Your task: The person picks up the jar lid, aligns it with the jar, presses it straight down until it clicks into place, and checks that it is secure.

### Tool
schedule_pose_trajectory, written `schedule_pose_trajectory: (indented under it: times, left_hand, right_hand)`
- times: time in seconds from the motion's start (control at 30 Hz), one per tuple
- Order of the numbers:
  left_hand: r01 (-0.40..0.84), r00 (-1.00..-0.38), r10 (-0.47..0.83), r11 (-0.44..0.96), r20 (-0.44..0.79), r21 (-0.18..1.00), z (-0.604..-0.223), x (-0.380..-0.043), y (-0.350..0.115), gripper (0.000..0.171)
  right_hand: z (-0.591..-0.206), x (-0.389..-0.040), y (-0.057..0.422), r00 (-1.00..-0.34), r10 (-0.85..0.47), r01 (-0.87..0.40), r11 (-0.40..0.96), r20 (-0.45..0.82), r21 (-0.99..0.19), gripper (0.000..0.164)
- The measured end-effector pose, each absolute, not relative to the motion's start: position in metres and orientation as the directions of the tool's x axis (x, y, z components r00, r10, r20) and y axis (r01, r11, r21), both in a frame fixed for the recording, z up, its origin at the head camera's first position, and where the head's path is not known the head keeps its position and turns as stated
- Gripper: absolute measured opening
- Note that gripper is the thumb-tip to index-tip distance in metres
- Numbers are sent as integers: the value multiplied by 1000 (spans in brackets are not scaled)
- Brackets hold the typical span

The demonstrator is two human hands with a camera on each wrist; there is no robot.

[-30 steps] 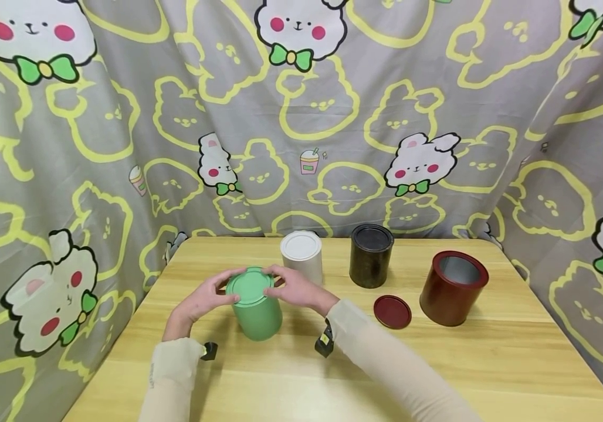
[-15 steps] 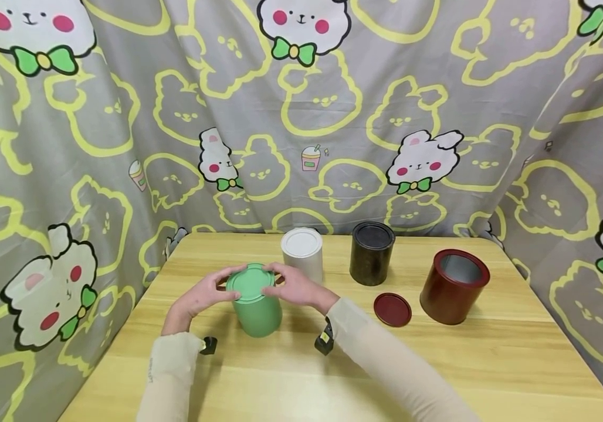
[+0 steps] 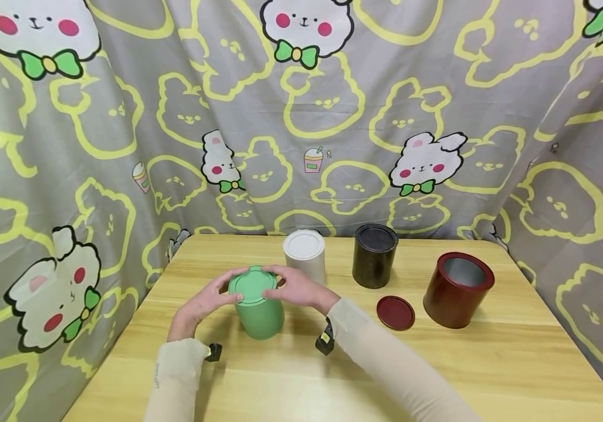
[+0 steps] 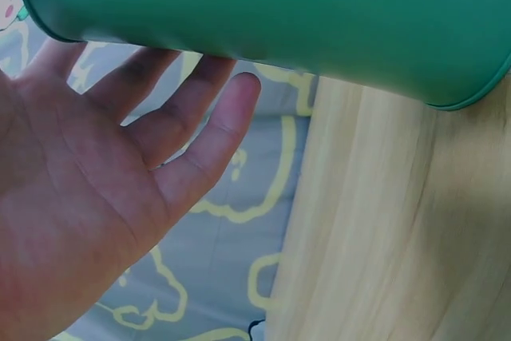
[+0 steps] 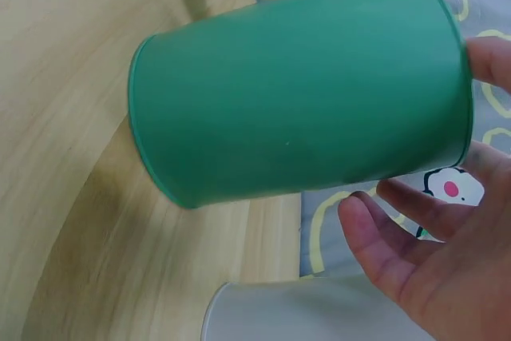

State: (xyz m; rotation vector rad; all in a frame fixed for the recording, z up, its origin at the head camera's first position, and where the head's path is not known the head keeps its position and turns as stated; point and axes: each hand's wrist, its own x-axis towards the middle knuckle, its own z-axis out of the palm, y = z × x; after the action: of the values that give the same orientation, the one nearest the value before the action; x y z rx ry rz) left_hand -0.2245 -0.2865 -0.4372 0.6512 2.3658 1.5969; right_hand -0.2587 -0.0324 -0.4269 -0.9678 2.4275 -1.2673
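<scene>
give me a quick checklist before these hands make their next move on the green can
1. Left hand at the top of the green can: ok.
2. Right hand at the top, on the opposite side: ok.
3. Green lid on the can: ok.
4. Contents of the green can known: cannot tell, the lid covers them.
5. White can and black can lidded: ok.
6. Red can lidded: not ok, it is open and the red lid lies beside it on the table.
</scene>
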Motion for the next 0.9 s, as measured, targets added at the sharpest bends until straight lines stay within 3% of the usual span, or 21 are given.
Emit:
schedule_pose_trajectory:
  times: [0.6, 0.9]
  left_hand:
    - [217, -875, 483, 347, 25, 912, -433, -225, -289, 61]
    - [256, -869, 494, 410, 23, 875, -411, -224, -284, 58]
  right_hand:
    - [-428, -253, -32, -774, -630, -394, 417, 52, -819, 62]
    - [-419, -251, -27, -730, -673, -468, 366, 118, -804, 60]
